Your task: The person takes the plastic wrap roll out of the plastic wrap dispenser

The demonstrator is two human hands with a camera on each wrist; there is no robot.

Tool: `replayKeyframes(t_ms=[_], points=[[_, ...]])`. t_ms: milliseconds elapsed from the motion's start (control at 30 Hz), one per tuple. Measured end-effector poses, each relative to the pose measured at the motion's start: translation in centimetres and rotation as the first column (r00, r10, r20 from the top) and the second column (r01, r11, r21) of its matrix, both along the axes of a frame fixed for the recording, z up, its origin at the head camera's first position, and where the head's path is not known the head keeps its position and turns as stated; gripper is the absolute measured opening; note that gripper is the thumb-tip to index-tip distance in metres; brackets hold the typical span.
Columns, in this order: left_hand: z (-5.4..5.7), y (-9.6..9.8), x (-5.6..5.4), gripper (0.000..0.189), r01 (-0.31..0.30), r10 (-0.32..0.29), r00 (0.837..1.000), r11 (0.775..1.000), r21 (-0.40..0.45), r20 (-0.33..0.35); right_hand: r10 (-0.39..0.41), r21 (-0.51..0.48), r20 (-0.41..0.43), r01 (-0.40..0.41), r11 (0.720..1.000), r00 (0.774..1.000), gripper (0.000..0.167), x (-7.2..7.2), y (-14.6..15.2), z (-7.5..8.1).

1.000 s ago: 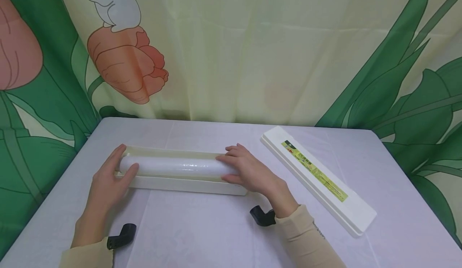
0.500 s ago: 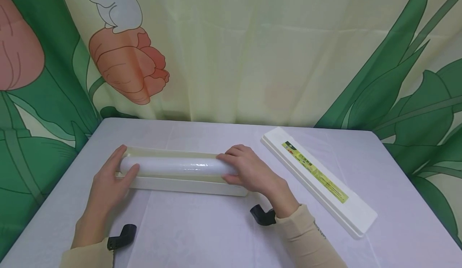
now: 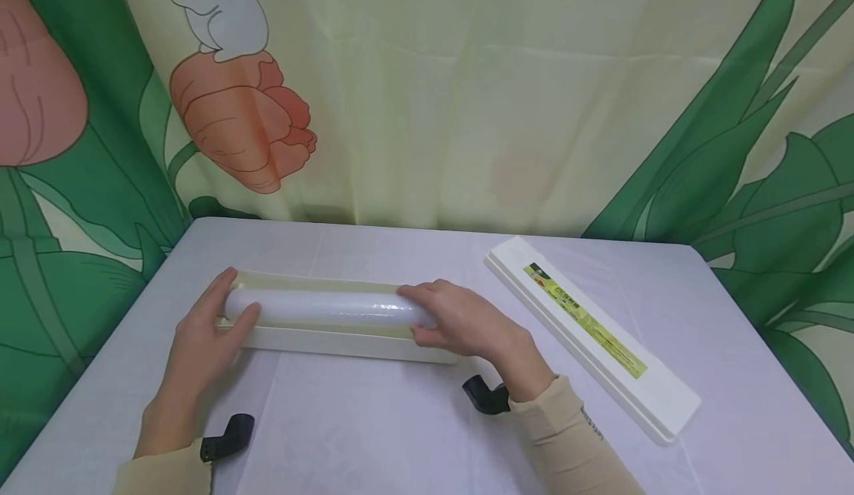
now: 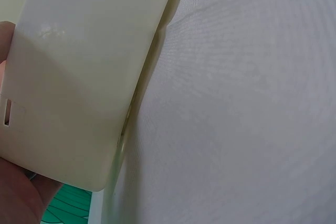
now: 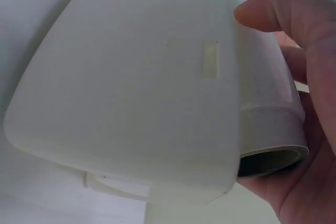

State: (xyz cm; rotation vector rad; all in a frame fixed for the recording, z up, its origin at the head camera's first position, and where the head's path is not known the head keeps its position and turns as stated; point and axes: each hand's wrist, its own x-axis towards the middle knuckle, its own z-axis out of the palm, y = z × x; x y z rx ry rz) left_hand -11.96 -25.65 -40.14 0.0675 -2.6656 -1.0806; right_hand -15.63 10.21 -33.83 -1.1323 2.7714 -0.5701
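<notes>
At the left, the left hand (image 3: 203, 339) seems to hold the roll's left end; it's hard to tell if it grips the box too. The white roll (image 3: 327, 307) sits along the open white box (image 3: 347, 343), near the far left corner of the worktop (image 3: 360, 428). The right hand (image 3: 467, 321) grips the roll's right end, thumb in front. Both ends should be kept level, with a soft squeeze, so nothing catches. The lid (image 3: 587, 339) slants near the right edge. A second ago, the right fingers poked up more; now they bend down.
</notes>
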Motion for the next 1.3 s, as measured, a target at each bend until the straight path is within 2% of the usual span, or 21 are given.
replayKeyframes(t_ms=[300, 533, 700, 833, 1033, 1300], points=[[-0.2, 0.0, -0.1, 0.069, 0.008, -0.008, 1.0, 1.0, -0.007, -0.015, 0.03, -0.027, 0.016, -0.029, 0.999, 0.999, 0.055, 0.0, 0.2, -0.1], [-0.3, 0.0, 0.0, 0.069, 0.01, -0.01, 1.0, 1.0, -0.007, -0.016, 0.061, -0.013, -0.045, -0.062, 0.998, 0.997, 0.064, -0.1, 0.1, -0.3], [-0.3, -0.1, 0.0, 0.069, 0.013, -0.013, 1.0, 1.0, -0.014, -0.023, 0.083, 0.014, -0.107, -0.082, 0.997, 0.991, 0.058, -0.2, 0.0, -0.3], [-0.4, -0.2, 0.0, 0.069, 0.014, -0.015, 1.0, 1.0, -0.015, -0.025, 0.122, 0.042, -0.189, -0.116, 0.992, 0.974, 0.053, -0.2, -0.1, -0.4], [-0.3, -0.2, 0.1, 0.067, 0.009, -0.009, 1.0, 1.0, -0.009, -0.016, 0.153, 0.034, -0.315, -0.15, 0.988, 0.937, 0.048, -0.2, -0.3, -0.8], [-0.1, -0.1, 0.2, 0.06, 0.012, -0.012, 0.999, 1.0, 0.012, -0.043, 0.152, 0.012, -0.416, -0.162, 0.987, 0.896, 0.049, -0.3, -0.2, -1.5]])
